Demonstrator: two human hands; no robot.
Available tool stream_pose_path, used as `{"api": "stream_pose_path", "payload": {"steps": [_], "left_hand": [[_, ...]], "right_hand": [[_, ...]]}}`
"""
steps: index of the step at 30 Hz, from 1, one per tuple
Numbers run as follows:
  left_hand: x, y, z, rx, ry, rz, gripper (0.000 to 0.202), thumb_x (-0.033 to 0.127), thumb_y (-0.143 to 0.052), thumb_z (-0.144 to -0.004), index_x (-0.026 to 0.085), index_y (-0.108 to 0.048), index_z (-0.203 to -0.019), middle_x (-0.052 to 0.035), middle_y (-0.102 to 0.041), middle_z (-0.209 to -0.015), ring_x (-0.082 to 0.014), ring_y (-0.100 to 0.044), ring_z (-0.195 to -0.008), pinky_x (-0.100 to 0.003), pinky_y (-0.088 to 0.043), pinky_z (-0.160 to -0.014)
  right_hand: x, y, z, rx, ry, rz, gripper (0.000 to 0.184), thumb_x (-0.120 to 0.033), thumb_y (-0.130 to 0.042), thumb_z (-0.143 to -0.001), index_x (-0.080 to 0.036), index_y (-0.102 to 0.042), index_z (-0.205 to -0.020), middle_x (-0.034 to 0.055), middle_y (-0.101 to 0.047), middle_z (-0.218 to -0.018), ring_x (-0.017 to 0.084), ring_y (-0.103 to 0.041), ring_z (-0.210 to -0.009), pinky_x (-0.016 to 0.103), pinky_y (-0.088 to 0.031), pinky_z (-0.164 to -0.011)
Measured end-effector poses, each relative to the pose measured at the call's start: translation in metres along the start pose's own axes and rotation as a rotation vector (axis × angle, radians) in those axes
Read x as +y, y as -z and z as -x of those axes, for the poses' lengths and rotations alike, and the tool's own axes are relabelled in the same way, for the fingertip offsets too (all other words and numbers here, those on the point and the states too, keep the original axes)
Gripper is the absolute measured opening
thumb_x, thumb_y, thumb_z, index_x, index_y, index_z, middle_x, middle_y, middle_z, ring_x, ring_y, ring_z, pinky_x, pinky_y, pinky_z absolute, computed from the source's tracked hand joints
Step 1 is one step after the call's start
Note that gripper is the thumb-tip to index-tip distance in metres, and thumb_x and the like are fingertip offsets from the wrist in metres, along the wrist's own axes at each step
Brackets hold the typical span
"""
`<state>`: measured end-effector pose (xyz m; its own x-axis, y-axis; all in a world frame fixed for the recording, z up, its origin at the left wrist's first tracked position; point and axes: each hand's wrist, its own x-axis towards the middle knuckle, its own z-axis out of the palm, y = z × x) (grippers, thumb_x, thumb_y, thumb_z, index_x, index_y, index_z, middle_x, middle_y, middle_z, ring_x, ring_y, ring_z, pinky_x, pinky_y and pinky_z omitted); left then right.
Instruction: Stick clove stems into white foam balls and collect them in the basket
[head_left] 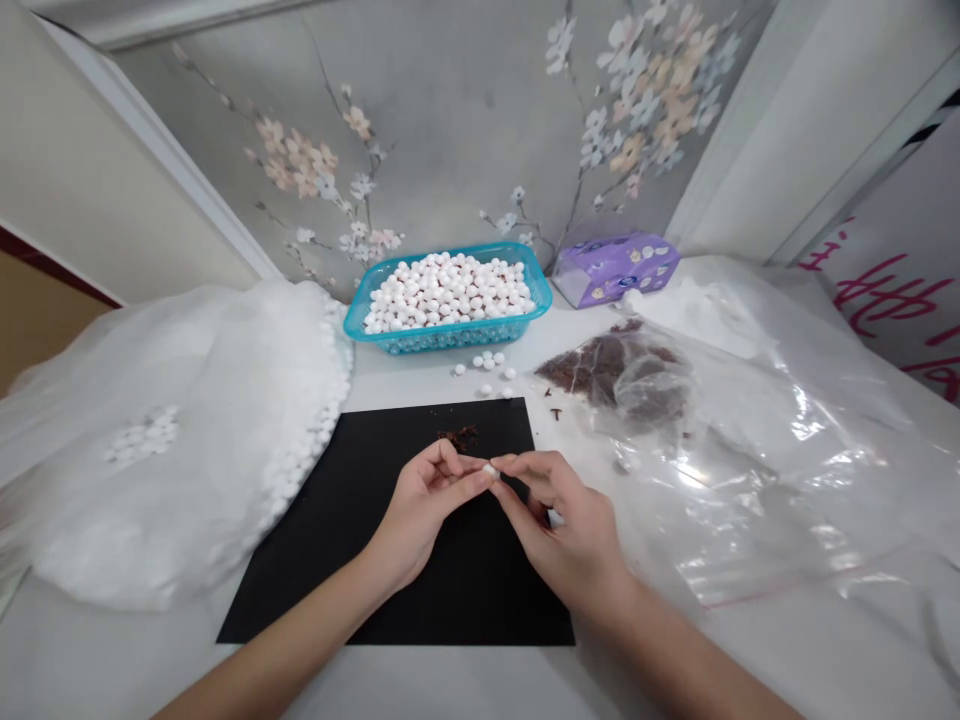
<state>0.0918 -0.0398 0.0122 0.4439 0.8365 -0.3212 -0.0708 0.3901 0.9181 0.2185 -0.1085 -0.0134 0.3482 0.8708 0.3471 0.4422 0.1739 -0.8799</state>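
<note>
Over a black mat (pixel 315 560), both hands meet at the fingertips around one small white ball (pixel 491 471). My left hand (pixel 426 505) pinches it between thumb and fingers from the left. From the other side, the thumb and forefinger of my right hand (pixel 574 520) close on the same ball; whether they also hold a tiny part cannot be made out. Just beyond the fingers lies a little heap of brown stem-like pieces (pixel 459 437) on the mat. A few loose white balls (pixel 488 360) rest on the table past the mat's far edge.
A teal basket (pixel 450 336) full of white balls stands at the back, beside a purple tissue pack (pixel 622 268). Left is a large translucent bag (pixel 187 480) of white balls. Right lies a clear plastic bag (pixel 750 460) with brown pieces (pixel 622 370) inside.
</note>
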Motion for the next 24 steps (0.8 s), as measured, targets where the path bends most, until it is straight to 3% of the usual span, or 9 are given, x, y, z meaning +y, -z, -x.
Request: {"api": "stream_pose_path", "payload": {"steps": [4, 12, 14, 17, 22, 24], "left_hand": [[0.001, -0.001, 0.0, -0.011, 0.004, 0.007, 0.036, 0.021, -0.074, -0.067, 0.017, -0.039, -0.062, -0.0017, -0.069, -0.078, -0.0126, -0.063, -0.08, -0.024, -0.045, -0.079], [0.004, 0.006, -0.007, -0.002, -0.042, -0.099, 0.027, 0.024, -0.074, -0.066, 0.017, -0.049, -0.071, 0.0, -0.066, -0.076, -0.0123, -0.063, -0.075, -0.024, -0.046, -0.075], [0.022, 0.009, -0.017, 0.003, -0.106, -0.212, 0.025, 0.025, -0.073, -0.068, 0.017, -0.051, -0.075, -0.0018, -0.068, -0.081, -0.0134, -0.064, -0.079, -0.025, -0.047, -0.078], [0.068, 0.013, -0.043, 0.06, -0.293, -0.353, 0.031, 0.026, -0.074, -0.065, 0.018, -0.053, -0.086, -0.0025, -0.069, -0.084, -0.016, -0.064, -0.082, -0.027, -0.047, -0.077], [0.145, 0.029, -0.108, 0.254, -0.841, -0.684, 0.032, 0.028, -0.068, -0.069, 0.018, -0.052, -0.095, -0.0068, -0.067, -0.096, -0.0203, -0.061, -0.097, -0.03, -0.047, -0.08], [0.159, 0.039, -0.129, 0.302, -0.862, -0.894, 0.034, 0.026, -0.066, -0.069, 0.017, -0.053, -0.1, -0.0096, -0.063, -0.108, -0.0222, -0.056, -0.106, -0.032, -0.044, -0.085]], "right_hand": [[0.001, 0.001, -0.001, -0.015, 0.003, 0.016, 0.007, -0.024, -0.053, -0.082, -0.024, -0.047, -0.081, -0.0047, -0.07, -0.074, 0.004, -0.043, -0.035, 0.016, -0.041, -0.037], [0.002, 0.0, -0.001, 0.019, 0.057, -0.034, 0.015, -0.023, -0.056, -0.08, -0.023, -0.046, -0.092, 0.0043, -0.07, -0.1, 0.004, -0.043, -0.035, 0.018, -0.043, -0.037], [0.004, -0.001, -0.001, 0.013, 0.038, -0.045, 0.021, -0.024, -0.056, -0.08, -0.024, -0.046, -0.098, 0.0076, -0.065, -0.112, 0.004, -0.042, -0.035, 0.019, -0.044, -0.036], [0.005, -0.002, -0.001, 0.009, 0.009, -0.03, 0.023, -0.025, -0.055, -0.081, -0.024, -0.046, -0.102, 0.0092, -0.061, -0.119, 0.005, -0.042, -0.037, 0.02, -0.047, -0.041], [0.005, -0.001, -0.002, -0.016, 0.008, -0.037, 0.018, -0.025, -0.05, -0.083, -0.024, -0.046, -0.101, 0.0085, -0.063, -0.117, 0.005, -0.042, -0.038, 0.023, -0.049, -0.048], [0.005, -0.002, -0.002, -0.019, -0.013, -0.038, 0.018, -0.025, -0.049, -0.084, -0.023, -0.046, -0.101, 0.0079, -0.064, -0.113, 0.006, -0.042, -0.038, 0.023, -0.048, -0.048]]}}
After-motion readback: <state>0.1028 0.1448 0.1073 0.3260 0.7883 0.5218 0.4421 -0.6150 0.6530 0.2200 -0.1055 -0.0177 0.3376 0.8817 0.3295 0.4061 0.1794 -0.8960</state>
